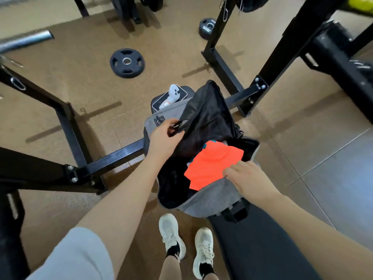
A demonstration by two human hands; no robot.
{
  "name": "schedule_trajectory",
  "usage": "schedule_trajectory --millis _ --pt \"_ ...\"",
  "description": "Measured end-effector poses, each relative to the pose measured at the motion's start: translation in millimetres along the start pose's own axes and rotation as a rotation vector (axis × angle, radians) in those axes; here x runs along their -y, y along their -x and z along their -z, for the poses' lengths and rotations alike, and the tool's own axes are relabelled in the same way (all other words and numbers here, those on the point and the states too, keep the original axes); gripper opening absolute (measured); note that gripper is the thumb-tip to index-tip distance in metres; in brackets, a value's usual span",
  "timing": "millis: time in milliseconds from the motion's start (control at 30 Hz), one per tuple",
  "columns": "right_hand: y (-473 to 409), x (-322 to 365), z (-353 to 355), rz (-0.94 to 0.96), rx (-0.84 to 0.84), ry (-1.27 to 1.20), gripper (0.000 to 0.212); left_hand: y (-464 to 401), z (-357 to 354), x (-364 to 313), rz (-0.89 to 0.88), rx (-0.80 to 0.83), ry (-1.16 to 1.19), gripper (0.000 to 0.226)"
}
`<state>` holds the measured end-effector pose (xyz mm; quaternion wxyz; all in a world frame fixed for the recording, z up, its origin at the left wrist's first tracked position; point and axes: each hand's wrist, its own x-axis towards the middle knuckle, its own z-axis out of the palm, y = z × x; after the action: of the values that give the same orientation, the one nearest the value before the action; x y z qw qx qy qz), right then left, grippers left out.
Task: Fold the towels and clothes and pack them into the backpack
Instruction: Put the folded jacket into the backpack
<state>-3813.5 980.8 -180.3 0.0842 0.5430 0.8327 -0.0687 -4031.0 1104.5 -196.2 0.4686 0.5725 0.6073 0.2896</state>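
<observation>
A grey backpack (210,201) with black lining lies open on a black padded bench (260,245). Inside its main compartment lies a folded bright orange cloth (214,164), with a bit of teal fabric (204,146) showing behind it. My left hand (164,136) pinches the zipper pull at the edge of the raised black flap (207,116), holding it up. My right hand (249,180) grips the near grey rim of the bag, fingers curled over the edge next to the orange cloth.
A white handheld controller (172,94) lies on a phone at the bench's far end. Black weight plates (127,62) lie on the brown floor. Black steel rack frames (66,126) stand left and right. My white sneakers (185,241) are below the bench.
</observation>
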Motion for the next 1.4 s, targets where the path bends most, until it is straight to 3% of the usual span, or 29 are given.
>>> schedule_trajectory --millis 100,167,267,400,500,567,667,733,867,933,1033,1167,1300,1400 --pt "19 1 8 -0.023 -0.183 -0.112 0.015 12 -9 -19 -0.157 0.055 -0.198 0.032" --pt "29 3 19 -0.092 -0.263 -0.189 0.017 23 -21 -24 -0.239 0.105 -0.358 0.027" --pt "40 6 31 -0.209 -0.321 -0.232 0.016 35 -32 -24 -0.171 0.167 -0.453 0.021" --pt "36 6 26 -0.155 -0.251 -0.192 0.014 30 -28 -24 -0.19 0.054 -0.521 0.025" --pt "32 3 21 -0.184 -0.205 -0.225 0.02 39 -24 -18 -0.377 -0.091 -0.706 0.039" --pt "30 2 18 -0.197 -0.208 -0.249 0.019 47 -23 -11 -0.417 -0.172 -0.648 0.027" --pt "25 1 15 -0.168 -0.212 -0.248 0.012 55 -12 -18 -0.153 0.052 -0.138 0.035" --pt "19 0 13 -0.157 -0.22 -0.247 0.01 56 -9 -23 -0.013 0.103 0.09 0.032" --pt "3 0 7 -0.175 -0.233 -0.262 0.018 42 -24 -13 -0.03 0.003 -0.035 0.024" --pt "-2 2 6 -0.201 -0.255 -0.28 0.02 36 -37 -7 -0.14 0.007 -0.096 0.035" --pt "-4 4 3 -0.243 -0.279 -0.319 0.015 32 -51 -1 -0.239 0.223 -0.276 0.059" --pt "-1 5 -6 -0.274 -0.313 -0.345 0.026 27 -51 1 -0.271 0.471 -0.454 0.074" --pt "-1 9 -9 -0.294 -0.458 -0.315 0.027 29 -55 -10 -0.293 0.781 -0.602 0.061" --pt "0 9 -14 -0.307 -0.555 -0.305 0.024 34 -56 -10 -0.265 0.922 -0.588 0.03"
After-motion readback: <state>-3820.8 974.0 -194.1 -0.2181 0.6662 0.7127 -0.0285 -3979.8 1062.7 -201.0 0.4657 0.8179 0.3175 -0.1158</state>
